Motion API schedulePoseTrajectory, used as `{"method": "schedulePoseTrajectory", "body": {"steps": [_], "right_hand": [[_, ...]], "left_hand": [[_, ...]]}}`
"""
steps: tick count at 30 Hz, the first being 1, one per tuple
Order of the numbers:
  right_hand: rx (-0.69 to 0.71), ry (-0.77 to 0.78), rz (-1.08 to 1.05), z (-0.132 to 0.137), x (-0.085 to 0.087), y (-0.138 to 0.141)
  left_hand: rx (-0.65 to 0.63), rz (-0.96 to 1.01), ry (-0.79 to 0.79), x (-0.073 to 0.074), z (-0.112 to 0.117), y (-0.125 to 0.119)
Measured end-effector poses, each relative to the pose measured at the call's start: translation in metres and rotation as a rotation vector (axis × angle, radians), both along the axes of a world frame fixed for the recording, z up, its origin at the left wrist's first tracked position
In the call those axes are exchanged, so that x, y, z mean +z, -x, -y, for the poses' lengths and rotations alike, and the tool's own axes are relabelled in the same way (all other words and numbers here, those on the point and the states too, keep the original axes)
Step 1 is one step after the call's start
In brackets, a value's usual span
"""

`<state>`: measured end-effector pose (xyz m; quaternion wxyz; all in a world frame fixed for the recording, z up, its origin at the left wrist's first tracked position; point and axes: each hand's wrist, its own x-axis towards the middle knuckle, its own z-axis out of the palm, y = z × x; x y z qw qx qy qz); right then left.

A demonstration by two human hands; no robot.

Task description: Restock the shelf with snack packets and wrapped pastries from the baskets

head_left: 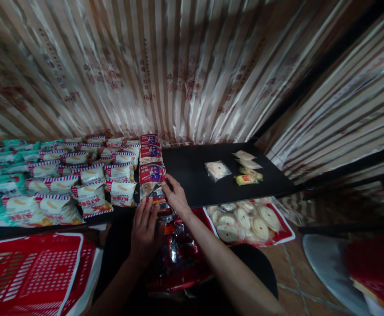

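Note:
A column of red and purple snack packets runs from front to back on the black table. The nearest snack packet has a clear window showing brown food inside. My left hand rests at its front edge with fingers stretched out flat. At its right edge is my right hand, thumb and forefinger closed on the side of the packet. Below my hands, more shiny red packets fill a red basket on my lap, partly hidden by my forearms.
Rows of white snack bags and green bags stand on the left. On the right lie a round wrapped cracker and a yellow packet. A red tray's rim surrounds wrapped crackers; a red basket sits front left.

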<state>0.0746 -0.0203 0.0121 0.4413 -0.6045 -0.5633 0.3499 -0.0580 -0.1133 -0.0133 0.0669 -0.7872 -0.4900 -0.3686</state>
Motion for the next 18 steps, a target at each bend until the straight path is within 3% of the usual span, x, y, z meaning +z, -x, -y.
{"method": "schedulePoseTrajectory", "body": {"steps": [9, 14, 18], "right_hand": [[-0.058, 0.045, -0.081, 0.005, -0.006, -0.008], [-0.082, 0.099, -0.095, 0.013, -0.016, -0.020], [-0.059, 0.091, -0.108, 0.015, -0.018, -0.020]], "left_hand": [[-0.056, 0.050, 0.048, 0.006, 0.000, 0.001], [0.017, 0.102, 0.067, 0.024, -0.002, 0.001], [0.118, 0.056, 0.122, 0.028, -0.014, 0.001]]}}
